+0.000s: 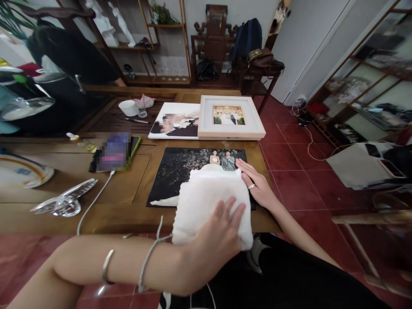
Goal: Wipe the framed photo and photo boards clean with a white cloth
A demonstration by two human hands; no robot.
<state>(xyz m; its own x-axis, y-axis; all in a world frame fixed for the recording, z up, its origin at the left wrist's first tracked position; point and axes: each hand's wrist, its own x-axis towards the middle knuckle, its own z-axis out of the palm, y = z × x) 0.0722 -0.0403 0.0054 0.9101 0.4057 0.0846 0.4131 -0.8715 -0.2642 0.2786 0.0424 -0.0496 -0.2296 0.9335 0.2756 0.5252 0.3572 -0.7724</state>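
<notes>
A folded white cloth point(209, 189) covers the lower part of a dark photo panel point(174, 171) that lies flat on the wooden table. My left hand point(219, 236) comes across from the left and holds this cloth near the table's front edge. Its fingers are spread and bent over the cloth's top; the thumb is hidden. At the panel's right side rests my right hand point(255, 182), fingers stretched out and together, touching the panel's edge beside the cloth. It wears a ring and holds nothing. Two seated figures show in the panel's uncovered upper part.
Behind the panel lie a light wood picture frame point(259, 128) and a white-edged photo panel point(157, 135). To the left are a phone point(114, 152) with a cable, a silver winged ornament point(66, 201), a small dropper bottle point(85, 145) and a white cup point(128, 108).
</notes>
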